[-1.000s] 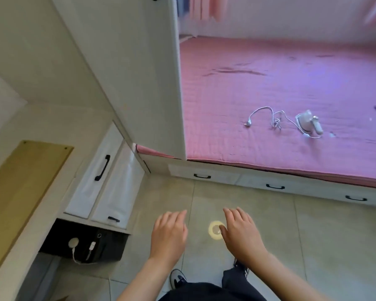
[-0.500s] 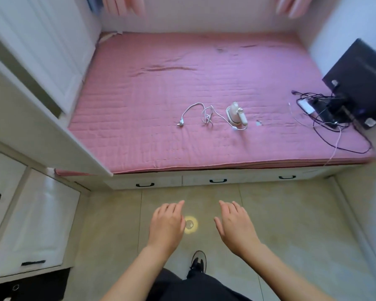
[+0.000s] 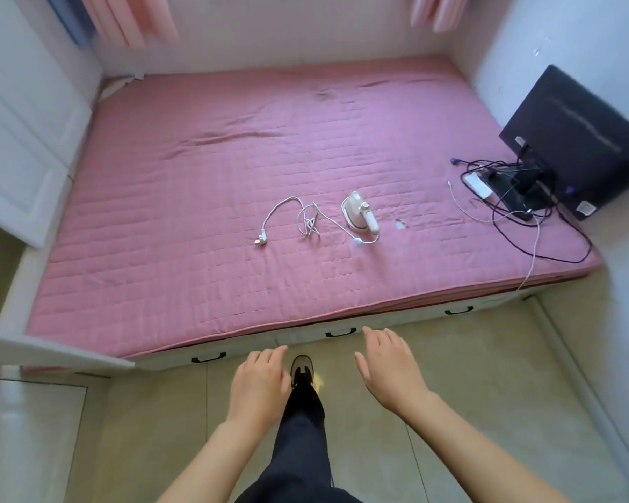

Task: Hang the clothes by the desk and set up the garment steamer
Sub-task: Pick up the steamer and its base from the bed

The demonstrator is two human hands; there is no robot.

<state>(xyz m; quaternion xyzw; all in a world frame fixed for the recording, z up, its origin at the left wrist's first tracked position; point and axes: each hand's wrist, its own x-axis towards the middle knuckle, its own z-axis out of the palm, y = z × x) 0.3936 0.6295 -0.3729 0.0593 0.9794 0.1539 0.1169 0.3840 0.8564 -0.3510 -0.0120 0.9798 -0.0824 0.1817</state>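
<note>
Nearest the camera, both hands are hovering over the tiled floor in front of the bed's near edge, palms down, fingers loosely spread and holding nothing. The left hand [image 3: 258, 384] is hanging a little lower in the view than the right hand [image 3: 391, 368], and a dark shoe [image 3: 301, 368] is stepping between them toward the bed [image 3: 160, 266].

Beyond the near edge, the garment steamer [image 3: 359, 213] is lying on its side on the pink cover, around the middle of the bed and slightly toward its right side. It is sitting ahead of the hands and well apart from both, with its handle pointing toward the near-right. The right hand looks the nearer one for a pickup.

Its white cord [image 3: 298, 221] is trailing leftward in loose loops, ending in a plug [image 3: 260, 242] lying toward the near edge.

At the far right edge, a dark monitor [image 3: 574, 139] is leaning against the wall among tangled cables [image 3: 545, 226]. Its small stickers are too blurred to read, and no brand is showing on the steamer.
</note>
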